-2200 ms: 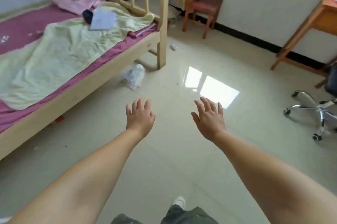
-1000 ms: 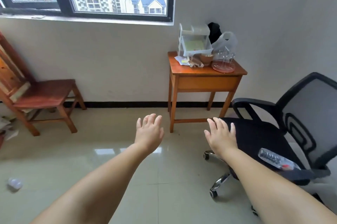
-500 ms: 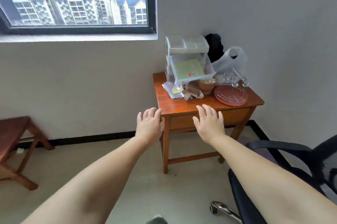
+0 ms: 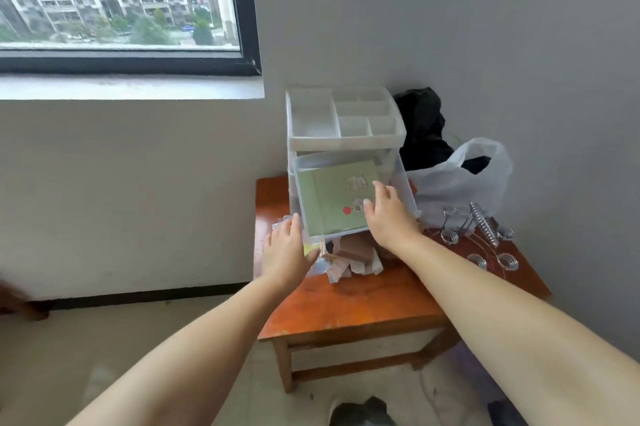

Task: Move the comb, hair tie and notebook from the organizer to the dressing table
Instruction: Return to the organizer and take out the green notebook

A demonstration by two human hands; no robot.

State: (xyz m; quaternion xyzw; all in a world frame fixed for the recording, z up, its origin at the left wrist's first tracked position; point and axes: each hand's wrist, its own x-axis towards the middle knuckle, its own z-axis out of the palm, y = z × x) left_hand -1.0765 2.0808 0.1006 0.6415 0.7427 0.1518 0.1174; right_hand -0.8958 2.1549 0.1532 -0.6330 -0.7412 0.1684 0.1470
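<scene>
A white plastic organizer (image 4: 346, 134) is standing at the far left of a small orange-brown wooden table (image 4: 363, 301) in the corner of the room, its divided top tray sitting above a clear drawer (image 4: 403, 188) that is pulled out toward the viewer. A pale green notebook (image 4: 332, 202) with small cartoon stickers and a red dot is lying flat inside that drawer. The right hand (image 4: 389, 216) is reaching into the drawer with fingers spread apart, fingertips resting over the notebook's right edge, not closed on it. The left hand (image 4: 289, 249) is hovering just left of the drawer's near corner, fingers loosely extended and holding nothing. Below the drawer front, a clutter of paper slips and brown packets (image 4: 349, 259) is lying on the tabletop. To the right, a white plastic bag (image 4: 460, 179) is sitting against the wall with a black bag (image 4: 422, 127) behind it, and a metal spiral stand (image 4: 481, 235) is occupying the table's right side. The comb and hair tie cannot be made out. A window (image 4: 121, 3) is showing apartment blocks at the far left.
</scene>
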